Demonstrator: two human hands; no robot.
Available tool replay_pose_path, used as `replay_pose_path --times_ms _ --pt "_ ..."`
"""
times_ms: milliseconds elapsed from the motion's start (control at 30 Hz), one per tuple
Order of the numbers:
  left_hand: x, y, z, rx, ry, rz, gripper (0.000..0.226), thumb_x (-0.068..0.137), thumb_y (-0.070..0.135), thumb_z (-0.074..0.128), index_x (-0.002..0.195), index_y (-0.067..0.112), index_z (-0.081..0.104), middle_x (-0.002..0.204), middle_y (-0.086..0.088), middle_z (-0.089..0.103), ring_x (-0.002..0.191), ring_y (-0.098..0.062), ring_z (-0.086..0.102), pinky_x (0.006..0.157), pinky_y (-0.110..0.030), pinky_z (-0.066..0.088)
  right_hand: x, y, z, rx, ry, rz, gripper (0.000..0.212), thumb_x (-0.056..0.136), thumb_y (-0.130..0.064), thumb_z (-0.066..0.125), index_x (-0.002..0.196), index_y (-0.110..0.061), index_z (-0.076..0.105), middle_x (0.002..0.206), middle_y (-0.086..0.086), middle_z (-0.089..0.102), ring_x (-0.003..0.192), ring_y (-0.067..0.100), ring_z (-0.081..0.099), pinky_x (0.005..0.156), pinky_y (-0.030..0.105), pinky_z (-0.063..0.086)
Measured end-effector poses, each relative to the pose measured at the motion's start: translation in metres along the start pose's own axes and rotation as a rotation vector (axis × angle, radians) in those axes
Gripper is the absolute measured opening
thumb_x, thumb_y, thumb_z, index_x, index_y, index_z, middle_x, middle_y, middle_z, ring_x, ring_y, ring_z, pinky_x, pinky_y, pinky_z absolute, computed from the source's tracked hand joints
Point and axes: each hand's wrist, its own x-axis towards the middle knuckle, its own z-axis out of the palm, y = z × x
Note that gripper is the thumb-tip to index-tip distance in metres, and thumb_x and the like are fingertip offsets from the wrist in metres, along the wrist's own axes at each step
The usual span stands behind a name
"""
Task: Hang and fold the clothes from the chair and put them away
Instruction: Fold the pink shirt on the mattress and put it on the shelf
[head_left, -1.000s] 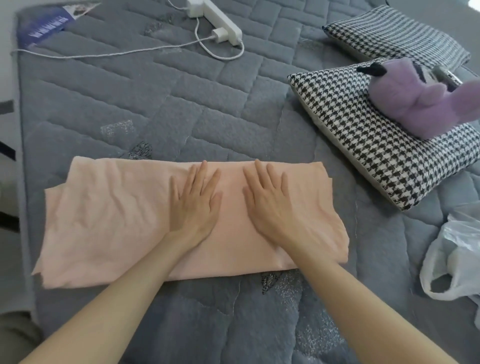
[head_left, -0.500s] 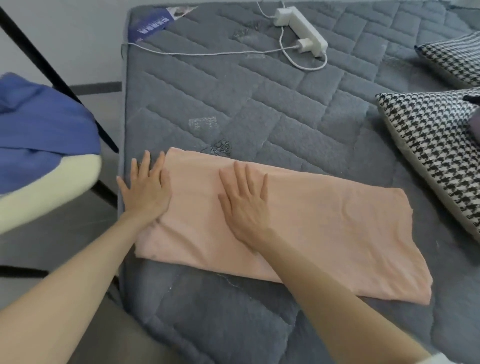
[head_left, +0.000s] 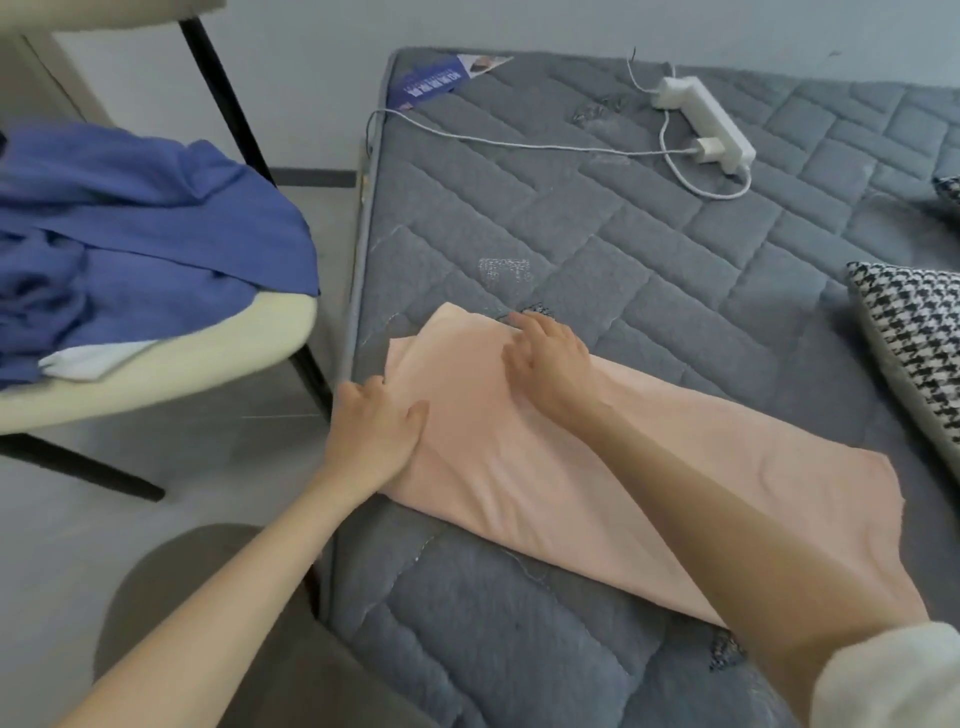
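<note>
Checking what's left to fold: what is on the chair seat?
A crumpled blue garment covers most of the cream seat, a white piece poking out beneath. Anything else under it is hidden.

Head view. A wide-angle camera worn on the person's head looks forward and steeply down on the mattress (head_left: 675, 249) from above its near left corner. The mattress runs away toward the upper right, and its far edge meets the wall near the frame top. The camera is close: both forearms enter from the bottom edge, and the left hand (head_left: 371, 431) and right hand (head_left: 550, 358) meet the cloth (head_left: 519, 467) near the mattress's left edge, at mid-frame. The chair (head_left: 156, 358), left of the mattress, is cut by the frame. Lines seem to bow at the margins.
</note>
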Motion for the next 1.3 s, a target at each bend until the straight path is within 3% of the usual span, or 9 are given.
replay_pose_path --times_ms 167,333,467,633,733,833,967,1167,1300 --pt "-0.012 -0.005 0.009 0.033 -0.048 -0.041 0.063 0.085 0.058 0.055 0.111 0.002 0.041 0.106 -0.013 0.058 0.099 -0.034 0.058 0.065 -0.035 0.039 0.02 0.0 -0.005 -0.137 -0.145 0.178 0.062 0.089 -0.057 0.049 0.132 -0.013 0.046 0.134 0.006 0.045 0.128 0.03 0.038 0.102 0.047 0.032" --pt "0.002 -0.002 0.012 -0.126 -0.108 -0.004 0.029 0.096 0.039 0.046 0.096 0.01 0.043 0.102 -0.009 0.058 0.086 -0.026 0.052 0.064 -0.033 0.032 0.031 0.004 -0.006 -0.009 -0.192 0.185 0.034 0.093 -0.043 0.043 0.093 -0.012 0.056 0.092 0.002 0.058 0.098 0.031 0.057 0.081 0.04 0.038" --pt "0.024 -0.003 0.005 -0.212 -0.044 0.045 0.027 0.098 0.035 0.043 0.076 0.02 0.04 0.083 0.0 0.053 0.078 -0.022 0.05 0.054 -0.031 0.028 0.042 0.008 -0.015 0.101 -0.072 0.161 0.032 0.096 -0.04 0.042 0.078 -0.015 0.047 0.078 -0.001 0.054 0.078 0.026 0.052 0.057 0.033 0.032" --pt "0.067 -0.009 -0.022 -0.232 0.058 0.047 0.024 0.096 0.037 0.046 0.089 0.015 0.048 0.092 -0.005 0.058 0.084 -0.026 0.056 0.061 -0.032 0.037 0.072 -0.008 -0.021 0.202 0.045 0.129 0.035 0.097 -0.042 0.04 0.087 -0.011 0.052 0.075 -0.002 0.054 0.075 0.023 0.05 0.065 0.036 0.039" --pt "0.073 -0.012 -0.024 -0.269 0.082 -0.035 0.027 0.095 0.033 0.049 0.112 0.012 0.053 0.109 -0.009 0.06 0.097 -0.028 0.056 0.076 -0.035 0.044 0.083 -0.01 -0.02 0.18 -0.022 0.154 0.026 0.096 -0.039 0.041 0.095 -0.018 0.056 0.078 -0.005 0.056 0.082 0.022 0.055 0.071 0.035 0.042" --pt "0.055 -0.009 -0.014 -0.224 0.124 -0.151 0.047 0.09 0.032 0.056 0.133 0.017 0.042 0.129 -0.012 0.042 0.118 -0.033 0.04 0.095 -0.043 0.038 0.08 0.005 -0.018 0.104 -0.141 0.232 0.03 0.094 -0.044 0.043 0.104 -0.019 0.055 0.098 0.0 0.062 0.094 0.025 0.057 0.082 0.038 0.046" --pt "0.021 0.003 -0.003 -0.173 0.309 -0.186 0.056 0.082 0.032 0.065 0.128 0.013 0.037 0.129 -0.013 0.033 0.119 -0.032 0.031 0.095 -0.041 0.031 0.064 0.029 -0.02 0.067 -0.144 0.245 0.041 0.093 -0.053 0.044 0.104 -0.015 0.053 0.1 0.001 0.06 0.097 0.026 0.057 0.082 0.039 0.046" --pt "-0.015 0.016 0.008 -0.78 0.006 -0.6 0.073 0.078 0.03 0.072 0.131 0.004 0.031 0.137 -0.013 0.034 0.124 -0.027 0.038 0.098 -0.039 0.044 0.042 0.043 -0.021 0.103 -0.143 0.255 0.038 0.092 -0.053 0.044 0.095 -0.016 0.047 0.094 0.001 0.054 0.094 0.029 0.053 0.093 0.046 0.043" --pt "-0.03 0.027 0.016 -1.173 -0.143 -0.654 0.036 0.085 0.013 0.066 0.117 0.004 0.051 0.128 -0.013 0.054 0.106 -0.022 0.053 0.083 -0.03 0.046 0.039 0.039 -0.022 0.114 -0.11 0.248 0.035 0.092 -0.05 0.044 0.085 -0.016 0.045 0.086 -0.001 0.053 0.088 0.027 0.05 0.089 0.042 0.042"
